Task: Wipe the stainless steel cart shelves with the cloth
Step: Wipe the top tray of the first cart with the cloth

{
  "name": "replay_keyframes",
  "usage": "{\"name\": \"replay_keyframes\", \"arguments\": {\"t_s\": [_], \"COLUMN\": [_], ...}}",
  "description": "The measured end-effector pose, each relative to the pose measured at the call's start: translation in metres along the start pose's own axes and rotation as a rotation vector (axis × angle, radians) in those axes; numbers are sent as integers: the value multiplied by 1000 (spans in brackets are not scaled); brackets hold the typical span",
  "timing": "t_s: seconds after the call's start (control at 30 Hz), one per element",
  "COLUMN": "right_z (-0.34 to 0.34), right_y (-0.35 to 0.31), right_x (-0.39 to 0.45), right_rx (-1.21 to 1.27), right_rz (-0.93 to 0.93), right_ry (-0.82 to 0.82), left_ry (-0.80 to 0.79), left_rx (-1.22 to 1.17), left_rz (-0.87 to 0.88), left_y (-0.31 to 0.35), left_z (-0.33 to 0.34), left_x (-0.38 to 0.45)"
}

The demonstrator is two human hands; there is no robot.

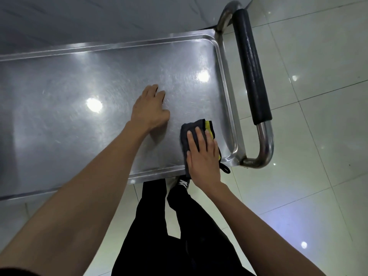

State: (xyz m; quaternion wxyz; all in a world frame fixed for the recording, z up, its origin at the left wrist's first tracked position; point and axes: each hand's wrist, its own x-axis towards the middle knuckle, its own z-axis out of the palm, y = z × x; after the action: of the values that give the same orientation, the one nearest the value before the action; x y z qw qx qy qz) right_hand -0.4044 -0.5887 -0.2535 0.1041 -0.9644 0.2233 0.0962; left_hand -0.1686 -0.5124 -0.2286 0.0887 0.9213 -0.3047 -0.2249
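The stainless steel cart's top shelf (79, 80) fills the upper left of the head view, a shiny tray with a raised rim. A folded dark grey cloth with a yellow edge (196, 126) lies at the shelf's near right corner, partly over the front rim. My right hand (203, 156) presses flat on the cloth with straight fingers. My left hand (149, 108) rests on the bare steel to the left of the cloth, fingers loosely bent, holding nothing.
The cart's push handle (252, 66), a steel tube with a black grip, stands at the shelf's right end. Pale glossy floor tiles (318, 116) lie to the right and below. My legs in black trousers (179, 226) stand against the cart's front edge.
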Motion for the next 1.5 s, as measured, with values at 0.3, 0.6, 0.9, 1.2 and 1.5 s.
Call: {"name": "replay_keyframes", "arguments": {"t_s": [0.3,0.6,0.9,1.2,1.5], "right_z": [-8,-22,-43,-57,-39], "right_y": [-15,-39,-55,-66,-67], "right_x": [60,154,256,327,264], "right_rx": [57,103,104,83,79], "right_rz": [-19,25,15,-40,-113], "right_ry": [31,84,93,113,109], "left_ry": [14,26,48,17,8], "left_rx": [60,74,54,89,1], "left_rz": [8,-26,-1,47,36], "left_y": [-18,-38,-39,-48,-56], "left_z": [1,-6,-7,-2,-4], "left_x": [-3,-5,-9,-9,-7]}}
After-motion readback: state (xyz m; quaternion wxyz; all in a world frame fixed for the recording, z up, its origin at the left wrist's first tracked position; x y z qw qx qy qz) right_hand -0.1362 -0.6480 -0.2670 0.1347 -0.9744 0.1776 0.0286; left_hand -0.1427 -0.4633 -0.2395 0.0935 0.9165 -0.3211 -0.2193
